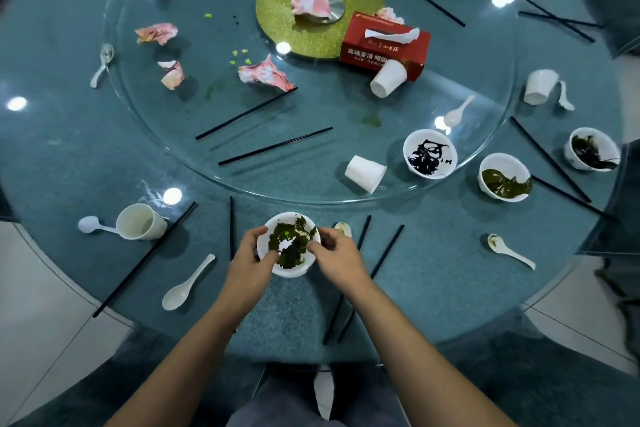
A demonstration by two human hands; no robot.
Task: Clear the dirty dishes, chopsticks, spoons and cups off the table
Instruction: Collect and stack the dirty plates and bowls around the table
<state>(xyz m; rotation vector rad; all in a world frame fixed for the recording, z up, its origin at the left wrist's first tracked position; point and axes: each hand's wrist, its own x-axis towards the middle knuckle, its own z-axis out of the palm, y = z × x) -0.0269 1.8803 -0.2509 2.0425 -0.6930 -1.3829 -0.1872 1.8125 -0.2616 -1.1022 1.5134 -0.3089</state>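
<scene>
White bowl (pixel 294 272), smeared inside with dark green leftovers, upright with its mouth up, at the near middle of a blue-green table (pixel 433 295). Both hands curl round it: the left hand (pixel 251 262) grips the left rim and the right hand (pixel 337 258) pinches the right rim. Whether the bowl rests on the table or is just lifted cannot be told. Being round, it has no long axis.

The clearing looks barely begun: nearly everything is yet to be taken away. Just right of the bowl lies a pair of chopsticks (pixel 381 256), running near-left to far-right. Near left, a spoon (pixel 185 284) lies with its scoop nearest and its handle pointing far-right. A long chopstick (pixel 145 258) beside it runs the same way. Just beyond, a cup (pixel 140 221) lies on its side, mouth facing left.

Farther out on the right, three more bowls (pixel 504 163) stand upright with dark residue. A second cup (pixel 365 173) lies tipped at the near edge of a glass turntable (pixel 311 107). Farthest are a red tissue box (pixel 384 45), crumpled pink napkins (pixel 265 74), and more scattered chopsticks, spoons and cups.
</scene>
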